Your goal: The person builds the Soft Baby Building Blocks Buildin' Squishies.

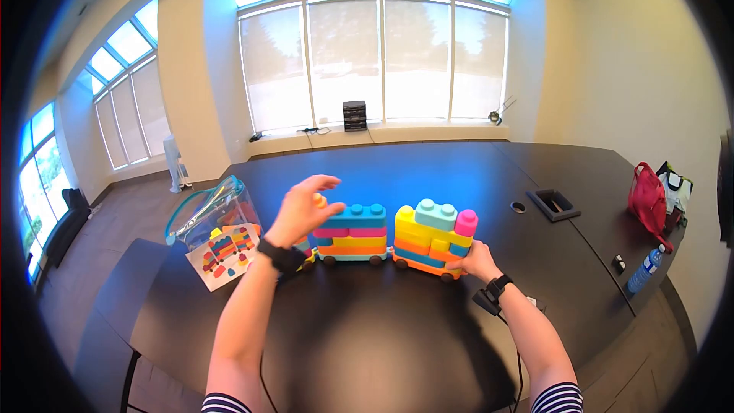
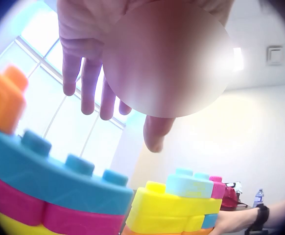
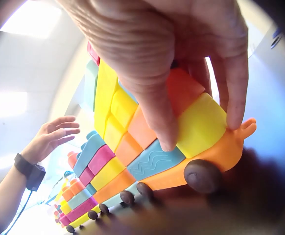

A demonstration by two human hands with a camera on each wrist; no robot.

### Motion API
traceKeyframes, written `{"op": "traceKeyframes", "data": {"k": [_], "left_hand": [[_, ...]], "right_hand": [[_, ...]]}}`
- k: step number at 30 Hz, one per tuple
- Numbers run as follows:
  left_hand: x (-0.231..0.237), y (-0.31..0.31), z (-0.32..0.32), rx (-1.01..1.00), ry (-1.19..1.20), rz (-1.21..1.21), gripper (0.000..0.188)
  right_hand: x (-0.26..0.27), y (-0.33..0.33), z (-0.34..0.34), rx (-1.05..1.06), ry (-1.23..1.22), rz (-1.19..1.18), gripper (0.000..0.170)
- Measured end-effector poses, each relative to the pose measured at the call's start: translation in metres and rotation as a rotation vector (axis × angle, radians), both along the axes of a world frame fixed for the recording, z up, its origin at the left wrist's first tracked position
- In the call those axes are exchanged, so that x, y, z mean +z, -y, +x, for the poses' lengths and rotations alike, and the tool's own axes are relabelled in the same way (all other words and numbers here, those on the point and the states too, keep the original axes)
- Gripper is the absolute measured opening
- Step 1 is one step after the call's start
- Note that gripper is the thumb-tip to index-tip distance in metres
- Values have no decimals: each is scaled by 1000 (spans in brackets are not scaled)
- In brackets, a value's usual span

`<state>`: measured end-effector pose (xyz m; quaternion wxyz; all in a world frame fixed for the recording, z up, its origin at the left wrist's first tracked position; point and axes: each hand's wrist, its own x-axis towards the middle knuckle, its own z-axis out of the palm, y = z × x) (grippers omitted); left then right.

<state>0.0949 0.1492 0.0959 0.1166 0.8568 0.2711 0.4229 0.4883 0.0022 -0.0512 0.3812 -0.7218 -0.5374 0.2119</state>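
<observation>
A train of colourful building blocks stands on the dark table, its wheeled cars linked in a row. My right hand (image 1: 480, 262) grips the low end of the right-hand car (image 1: 425, 241), thumb on the near side and fingers on the far side. This car carries yellow blocks, a pale teal block (image 1: 436, 216) and a pink block (image 1: 466, 222) on top. My left hand (image 1: 300, 210) hovers with loosely spread fingers above the left part of the train, holding nothing. Near it, an orange block (image 2: 4, 100) sits on the blue top of the middle car (image 1: 352, 245).
Left of the train are a clear bag (image 1: 222, 210) with teal trim and a picture card (image 1: 222, 256). A red bag (image 1: 648, 203) and a water bottle (image 1: 647, 268) stand at the right edge. A socket box (image 1: 554, 205) is set in the table.
</observation>
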Motion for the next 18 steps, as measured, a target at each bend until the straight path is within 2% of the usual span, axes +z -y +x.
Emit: {"op": "traceKeyframes", "data": {"k": [2,4,5,7,8,10,12,14,16,18], "left_hand": [[-5,17,-42,-1,58,-16,50],[-13,53,-89,130,-6,-47,43],[-21,67,-112,189,-103,-93,46],[-49,96,-156,289,-259,-183,51],[-50,118,-170,297,-379,-307,54],[-81,144,-197,281,-545,-220,58],[-101,176,-202,266,-547,-290,61],[-127,197,-209,226,-560,-343,65],[-150,214,-214,231,-519,-367,65],[-165,222,-223,259,-528,-373,68]], "right_hand": [[4,6,2,21,42,4,71],[14,18,1,47,118,36,73],[20,24,6,19,133,-7,84],[26,42,11,-26,239,15,85],[30,56,11,-36,296,18,84],[34,89,4,-17,280,38,74],[36,126,-11,18,235,26,68],[26,160,-27,54,283,-3,54],[11,191,-38,101,287,-11,53],[3,216,-50,59,263,-83,53]]}}
